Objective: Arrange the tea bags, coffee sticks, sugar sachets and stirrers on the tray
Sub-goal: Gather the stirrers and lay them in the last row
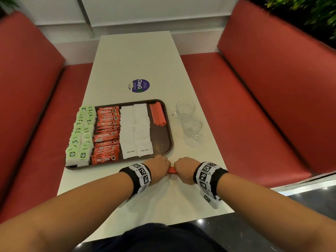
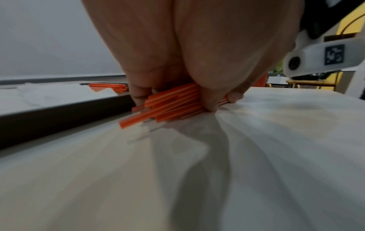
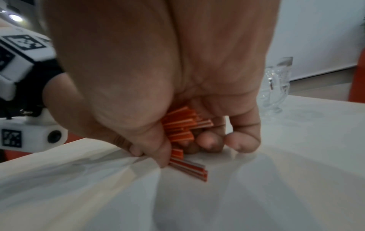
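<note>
Together the left hand (image 1: 158, 165) and right hand (image 1: 185, 168) grip one bundle of stirrers (image 1: 171, 170) on the bench (image 1: 145, 57), just beside the tray (image 1: 168, 142).

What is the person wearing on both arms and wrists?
The forearms are bare, with no sleeves. The left wrist band and right wrist band are black straps carrying white blocks printed with black square marker codes. A white camera mount with a round lens projects from the wrist.

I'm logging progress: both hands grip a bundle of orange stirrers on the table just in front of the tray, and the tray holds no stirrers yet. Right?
Not quite. The tray already holds a pile of stirrers at its far right, as the head view shows. The rest stands: left hand and right hand grip a bundle on the table.
</note>
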A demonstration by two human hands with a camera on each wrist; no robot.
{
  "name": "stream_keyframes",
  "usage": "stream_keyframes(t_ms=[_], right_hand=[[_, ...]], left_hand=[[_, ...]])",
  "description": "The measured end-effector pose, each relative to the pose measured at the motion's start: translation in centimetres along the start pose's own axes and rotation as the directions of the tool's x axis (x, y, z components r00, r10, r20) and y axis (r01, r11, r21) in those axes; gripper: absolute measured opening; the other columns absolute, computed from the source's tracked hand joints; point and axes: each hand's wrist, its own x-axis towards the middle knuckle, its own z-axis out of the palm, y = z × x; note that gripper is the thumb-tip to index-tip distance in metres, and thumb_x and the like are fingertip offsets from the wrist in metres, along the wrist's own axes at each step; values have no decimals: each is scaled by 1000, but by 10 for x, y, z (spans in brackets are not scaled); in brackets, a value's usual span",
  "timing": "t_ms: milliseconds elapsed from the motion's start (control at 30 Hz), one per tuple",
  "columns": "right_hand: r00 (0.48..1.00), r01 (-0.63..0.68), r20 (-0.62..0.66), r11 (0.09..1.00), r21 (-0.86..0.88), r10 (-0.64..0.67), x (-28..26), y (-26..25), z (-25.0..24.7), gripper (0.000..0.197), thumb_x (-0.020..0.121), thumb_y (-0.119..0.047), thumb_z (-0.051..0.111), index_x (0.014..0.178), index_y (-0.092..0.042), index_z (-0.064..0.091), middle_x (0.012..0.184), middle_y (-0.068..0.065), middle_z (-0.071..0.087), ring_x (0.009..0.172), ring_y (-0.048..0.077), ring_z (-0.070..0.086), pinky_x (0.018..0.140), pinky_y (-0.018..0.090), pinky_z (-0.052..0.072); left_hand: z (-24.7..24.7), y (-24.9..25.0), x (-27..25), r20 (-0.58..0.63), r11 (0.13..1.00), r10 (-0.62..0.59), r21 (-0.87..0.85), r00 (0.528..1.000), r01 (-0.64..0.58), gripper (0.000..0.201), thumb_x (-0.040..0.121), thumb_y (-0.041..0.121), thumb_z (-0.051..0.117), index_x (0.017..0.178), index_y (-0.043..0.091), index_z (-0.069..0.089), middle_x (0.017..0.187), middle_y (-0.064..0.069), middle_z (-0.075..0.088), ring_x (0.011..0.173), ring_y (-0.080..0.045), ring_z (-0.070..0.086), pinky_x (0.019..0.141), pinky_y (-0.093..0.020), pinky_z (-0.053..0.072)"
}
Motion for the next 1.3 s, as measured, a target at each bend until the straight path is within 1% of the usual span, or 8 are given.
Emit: stream_keyframes(t_ms=[200, 467, 600, 733, 833, 967, 1133, 1300], right_hand=[[999, 34, 4, 999, 3, -34, -5, -3, -6, 24, 94, -8, 54, 117, -7, 57, 116, 14, 56, 102, 31, 59, 88, 39, 52], [981, 128, -174, 953, 275, -82, -19, 15, -42, 7, 99, -12, 51, 104, -11, 56, 100, 9, 64, 83, 22, 54, 72, 31, 39], [947, 207, -317, 859, 468, -55, -24, 34, -58, 32, 86, -42, 75, 105, -19, 65, 91, -3, 65, 77, 11, 56, 67, 24, 42], [934, 242, -358, 736, 632, 0, -22, 36, -65, 43, 95, -61, 50, 99, -21, 63, 86, 0, 70, 65, 11, 61, 63, 24, 48], [921, 299, -389, 586, 753, 30, -17, 19, -69, 48, 103, -53, 38, 91, -13, 60, 74, 5, 69, 48, 14, 56, 54, 29, 49], [887, 315, -429, 453, 834, 171, -10, 6, -77, 41, 103, -37, 51, 84, -2, 60, 54, -1, 54, 38, 16, 45, 41, 26, 40], [916, 308, -366, 297, 904, 164, -9, 6, -82, 37, 99, -31, 61, 87, 3, 64, 45, -6, 48, 39, 14, 41, 42, 25, 36], [907, 330, -363, 174, 928, 214, -7, 10, -87, 31, 99, -26, 63, 73, -8, 60, 46, -4, 48, 38, 11, 39, 42, 25, 34]], left_hand=[[-8, 0, -3, 51, 1000, -4, -2, 999, 5, 24, 102, 18, 41, 122, 8, 51, 123, -12, 49, 114, -29, 47, 95, -40, 43], [-41, -6, -30, -41, 980, -50, -195, 998, 41, 26, 105, 32, 39, 116, 9, 46, 100, -14, 63, 83, -33, 60, 75, -39, 46], [-60, -24, -42, -136, 980, -133, -165, 982, 110, 27, 103, 38, 40, 113, 14, 46, 99, -12, 65, 86, -33, 62, 70, -35, 41], [-76, -31, -50, -178, 982, -177, -98, 968, 162, 18, 100, 30, 44, 112, 17, 47, 98, -9, 66, 82, -30, 63, 74, -39, 51], [-84, -25, -45, -199, 989, -144, 0, 969, 147, 23, 102, 29, 41, 118, 13, 47, 100, -10, 65, 84, -30, 63, 70, -37, 49], [-95, -20, -41, -257, 980, -192, 10, 947, 201, 40, 103, 41, 38, 126, 9, 44, 104, -12, 66, 88, -32, 64, 67, -34, 41], [-94, -27, -45, -379, 909, -320, -379, 868, 170, 49, 86, 58, 61, 109, 22, 38, 84, 1, 60, 69, -20, 55, 60, -30, 41], [-95, -43, -51, -452, 912, -335, -377, 827, 163, 51, 79, 67, 63, 103, 27, 41, 81, 10, 58, 71, -16, 59, 62, -28, 42]])
